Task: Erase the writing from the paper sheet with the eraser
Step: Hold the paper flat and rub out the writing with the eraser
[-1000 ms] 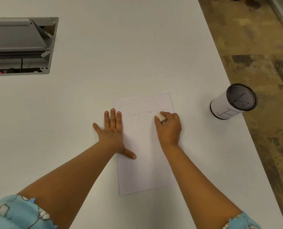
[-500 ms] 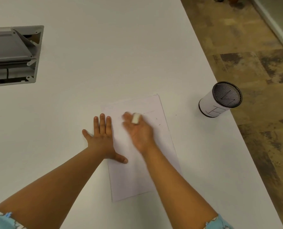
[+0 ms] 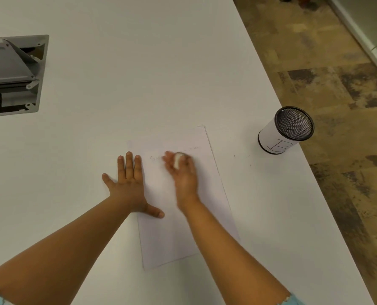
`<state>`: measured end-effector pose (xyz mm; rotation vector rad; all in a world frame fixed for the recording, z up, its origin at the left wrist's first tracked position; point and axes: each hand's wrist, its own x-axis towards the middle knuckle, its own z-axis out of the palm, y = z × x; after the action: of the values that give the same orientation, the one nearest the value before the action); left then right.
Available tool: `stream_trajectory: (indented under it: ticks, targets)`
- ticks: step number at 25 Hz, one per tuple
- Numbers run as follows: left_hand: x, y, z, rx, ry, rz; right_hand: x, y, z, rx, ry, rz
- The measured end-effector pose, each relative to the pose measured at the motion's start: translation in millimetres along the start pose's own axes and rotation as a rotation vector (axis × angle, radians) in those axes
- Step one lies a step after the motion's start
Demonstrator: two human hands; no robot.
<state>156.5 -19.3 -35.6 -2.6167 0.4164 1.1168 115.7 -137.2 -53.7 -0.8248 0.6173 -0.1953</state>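
A white paper sheet [image 3: 207,194] lies on the white table, with a faint pencil line of writing [image 3: 190,149] near its top. My left hand [image 3: 129,184] lies flat with straight fingers on the sheet's left edge and presses it down. My right hand [image 3: 183,175] is blurred over the writing and pinches a small white eraser [image 3: 178,160] against the paper. Part of the writing is hidden under that hand.
A black mesh cup [image 3: 286,133] wrapped in white paper stands near the table's right edge [image 3: 315,172]. A grey open cable hatch [image 3: 11,73] is set in the table at far left. Small dark crumbs [image 3: 250,165] lie right of the sheet. Brown floor lies beyond the edge.
My right hand with the eraser swept left along the writing from the line's right end, then back a little to the right. My left hand stayed put. The camera view shifted.
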Motion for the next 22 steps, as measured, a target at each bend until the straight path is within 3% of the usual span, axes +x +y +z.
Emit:
stream_trajectory:
  ticks: [3, 6, 9, 11, 13, 15, 17, 19, 22]
  targets:
    - [0.4, 0.8, -0.4, 0.0, 0.0, 0.001, 3.6, 3.0, -0.9, -0.022, -0.054, 0.148]
    - [0.5, -0.1, -0.1, -0.003, 0.002, 0.015, 33.3, -41.2, -40.9, 0.294, 0.211, -0.044]
    - [0.1, 0.0, -0.3, -0.003, 0.004, 0.015, 37.3, -73.1, -58.8, 0.177, 0.397, -0.269]
    - [0.4, -0.2, 0.0, -0.004, 0.004, 0.015, 21.0, -53.8, -34.6, 0.073, 0.295, -0.243]
    - [1.4, 0.0, 0.2, -0.003, -0.001, 0.008, -1.0, -16.8, -3.2, -0.031, 0.056, -0.066]
    - [2.4, 0.1, 1.2, 0.002, 0.001, 0.0, -11.1, 7.4, 10.2, -0.116, -0.057, 0.083]
    - [3.3, -0.1, 2.2, -0.01, 0.007, 0.012, 4.4, -3.0, -4.4, 0.031, 0.083, 0.043]
    - [3.4, -0.9, 2.5, -0.014, 0.022, 0.025, 29.5, -34.4, -31.7, 0.149, 0.353, -0.124]
    - [1.5, -2.0, 2.4, -0.017, 0.027, 0.023, 33.8, -65.7, -53.1, -0.268, 0.6, -0.287]
